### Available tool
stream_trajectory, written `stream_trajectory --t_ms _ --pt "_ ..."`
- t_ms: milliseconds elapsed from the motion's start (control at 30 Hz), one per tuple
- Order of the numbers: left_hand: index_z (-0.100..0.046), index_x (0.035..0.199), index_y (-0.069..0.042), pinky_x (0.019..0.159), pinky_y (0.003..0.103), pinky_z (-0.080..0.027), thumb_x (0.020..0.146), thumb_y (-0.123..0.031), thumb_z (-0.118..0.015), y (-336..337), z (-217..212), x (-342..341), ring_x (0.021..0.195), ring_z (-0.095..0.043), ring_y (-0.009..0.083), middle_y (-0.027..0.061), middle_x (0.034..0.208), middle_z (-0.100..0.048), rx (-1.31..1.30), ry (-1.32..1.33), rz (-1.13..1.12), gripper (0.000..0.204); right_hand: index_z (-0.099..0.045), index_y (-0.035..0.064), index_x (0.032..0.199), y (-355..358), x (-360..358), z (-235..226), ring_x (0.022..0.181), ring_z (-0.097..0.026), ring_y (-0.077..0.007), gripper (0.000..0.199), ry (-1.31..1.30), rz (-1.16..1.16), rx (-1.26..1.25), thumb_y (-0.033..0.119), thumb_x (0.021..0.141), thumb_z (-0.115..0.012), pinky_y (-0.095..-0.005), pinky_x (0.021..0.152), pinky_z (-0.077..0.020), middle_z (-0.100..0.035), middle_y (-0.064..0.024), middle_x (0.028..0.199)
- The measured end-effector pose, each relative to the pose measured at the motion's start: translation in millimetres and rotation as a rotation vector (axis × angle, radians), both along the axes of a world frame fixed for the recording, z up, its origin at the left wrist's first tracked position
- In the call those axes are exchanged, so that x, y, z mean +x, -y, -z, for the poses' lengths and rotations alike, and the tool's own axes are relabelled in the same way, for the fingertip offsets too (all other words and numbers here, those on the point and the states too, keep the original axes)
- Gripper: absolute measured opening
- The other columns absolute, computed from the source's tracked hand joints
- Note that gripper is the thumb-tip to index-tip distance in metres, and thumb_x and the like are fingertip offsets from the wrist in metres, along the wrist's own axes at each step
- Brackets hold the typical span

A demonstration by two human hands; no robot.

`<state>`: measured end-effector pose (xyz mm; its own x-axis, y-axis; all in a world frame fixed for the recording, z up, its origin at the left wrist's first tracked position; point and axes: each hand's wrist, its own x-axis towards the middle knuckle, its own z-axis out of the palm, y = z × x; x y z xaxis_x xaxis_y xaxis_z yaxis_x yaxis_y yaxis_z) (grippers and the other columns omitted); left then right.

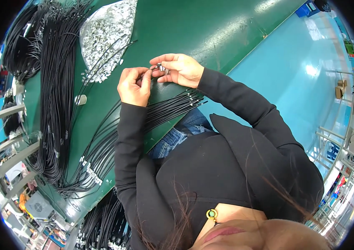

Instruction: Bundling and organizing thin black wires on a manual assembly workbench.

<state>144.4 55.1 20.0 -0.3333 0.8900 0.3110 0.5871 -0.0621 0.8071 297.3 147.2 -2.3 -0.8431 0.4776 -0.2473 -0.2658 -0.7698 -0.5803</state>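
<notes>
Fingers [147,76] of the left hand [133,88] are pinching a black cable tip [155,68] right of the silver pile [107,38], the right hand [185,70] loosely cradling silver pieces [167,71], risking a spill if slackening.

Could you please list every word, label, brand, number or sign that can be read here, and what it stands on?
None can be read.
White pieces on the black cables: too small to tell any lettering.
Heap of small silvery pieces: no lettering can be made out.
Brown boxes at the right: too small and blurred to read.
</notes>
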Motion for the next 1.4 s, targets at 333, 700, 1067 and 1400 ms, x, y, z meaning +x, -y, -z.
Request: stream_trajectory --t_ms 333,700,1067,1400 --pt "-0.063 0.081 -0.002 0.053 0.02 -0.044 0.078 -0.003 -0.067 0.1 -1.8 -1.8 0.06 -0.056 0.0085 0.0039 0.076 -0.056 0.038 -0.031 -0.019 0.005 -0.051 -0.0013 0.113 -2.5 3.9 0.5 0.082 -0.057 -0.0135 0.023 0.129 0.082 0.108 0.008 0.093 -0.045 -0.0286 0.074 -0.0508 -0.057 -0.0086 0.095" --pt "-0.063 0.083 -0.004 0.056 0.029 -0.048 0.076 -0.002 -0.066 2.0 -1.3 6.5 0.065 -0.059 0.0204 0.0101 0.079 -0.056 0.117 -0.32 0.041 0.008 -0.051 -0.0002 0.103 8.1 -4.6 -5.6 0.067 -0.057 -0.0102 0.019 0.381 0.038 0.475 0.016 0.092 -0.051 -0.0207 0.055 -0.0474 -0.059 -0.0067 0.085" --pt "-0.065 0.083 -0.008 0.059 0.033 -0.049 0.076 -0.01 -0.067 -3.7 -2.4 15.8 0.066 -0.059 0.0251 0.0094 0.079 -0.058 0.003 -0.125 0.025 0.007 -0.053 0.002 0.093 6.6 -0.6 -8.7 0.059 -0.053 -0.0062 0.017 0.408 0.049 0.405 0.018 0.09 -0.054 -0.0181 0.049 -0.0426 -0.059 -0.0026 0.074" --pt "-0.065 0.08 -0.008 0.064 0.032 -0.047 0.075 -0.008 -0.066 91.5 14.3 -110.1 0.073 -0.059 0.0251 0.008 0.077 -0.059 -0.15 -0.476 -0.18 0.005 -0.053 0.0054 0.085 -10.6 11.8 -4.6 0.049 -0.039 -0.003 0.014 0.586 0.075 0.715 0.018 0.089 -0.056 -0.0166 0.042 -0.0316 -0.049 0.0027 0.065"
